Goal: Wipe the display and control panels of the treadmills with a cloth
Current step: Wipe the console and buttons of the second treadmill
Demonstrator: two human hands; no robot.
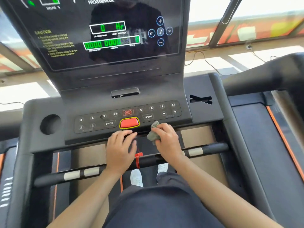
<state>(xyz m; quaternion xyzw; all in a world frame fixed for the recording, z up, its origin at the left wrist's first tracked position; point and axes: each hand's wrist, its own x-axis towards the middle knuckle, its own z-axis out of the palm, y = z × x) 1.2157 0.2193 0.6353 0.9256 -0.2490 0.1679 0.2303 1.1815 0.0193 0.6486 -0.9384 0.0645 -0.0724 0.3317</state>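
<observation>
Right hand [166,140] clenched round crumpled grey-green cloth [154,132] — cloth at front lip of black treadmill control panel [128,117], just below MODE button [148,116]. Left hand [120,148] flat, fingers straight, tips on panel's front edge under red yellow-rimmed stop button [129,123], grasping nothing. Glossy black display screen [105,33] above — green digits lit.
</observation>
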